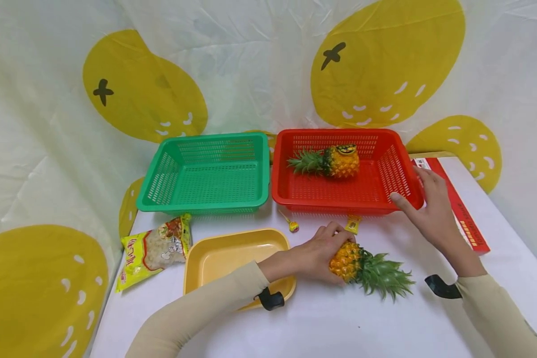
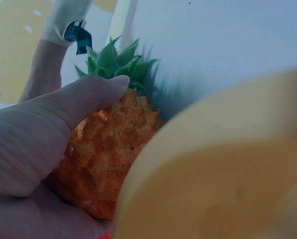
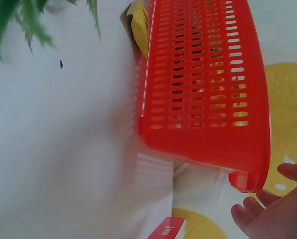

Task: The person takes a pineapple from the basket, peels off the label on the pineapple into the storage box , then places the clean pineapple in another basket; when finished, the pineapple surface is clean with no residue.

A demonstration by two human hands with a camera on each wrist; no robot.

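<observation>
A small pineapple (image 1: 367,271) lies on the white table, its green crown pointing right. My left hand (image 1: 315,256) grips its orange body. In the left wrist view the thumb (image 2: 96,94) lies across the pineapple (image 2: 103,159) just below the leaves. My right hand (image 1: 434,211) is at the right end of the red basket (image 1: 376,181), fingers spread and thumb apart. From the right wrist, the fingertips (image 3: 243,214) show close to the basket's corner (image 3: 245,179). A second pineapple (image 1: 343,163) lies on its side inside that basket.
A green basket (image 1: 219,179) stands left of the red one. Nearer are a yellow snack bag (image 1: 156,248), a yellow tray (image 1: 223,256) beside my left forearm, a lollipop (image 1: 293,226) and a small yellow packet (image 1: 353,223). A red-and-white box (image 1: 463,209) lies at right.
</observation>
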